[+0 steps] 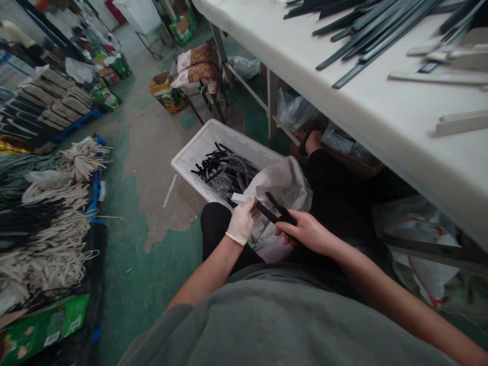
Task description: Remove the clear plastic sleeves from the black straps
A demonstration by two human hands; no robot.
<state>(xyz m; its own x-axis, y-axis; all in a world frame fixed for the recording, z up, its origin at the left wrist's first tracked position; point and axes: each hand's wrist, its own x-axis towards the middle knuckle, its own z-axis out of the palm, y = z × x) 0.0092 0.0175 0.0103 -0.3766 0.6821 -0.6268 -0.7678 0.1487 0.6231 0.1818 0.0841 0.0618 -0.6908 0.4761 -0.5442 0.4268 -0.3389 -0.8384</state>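
My left hand (242,221), in a pale glove, is closed around a small white piece (241,198) that looks like paper or cloth. Its fingers also pinch one end of a black strip (266,211). My bare right hand (305,231) grips the other part of that strip, with a second black end sticking up beside it. Both hands are above my lap, over a whitish sack (292,183). The sack hangs over the near side of a white plastic bin (190,147), where many black and grey strips (229,170) lie in a heap.
A white table (366,117) with dark strips (366,40) and pale flat pieces (457,79) runs along my right. Bundles of cream cords (57,218) lie on the left. A cushioned stool (198,66) and an open carton (165,91) stand beyond the bin.
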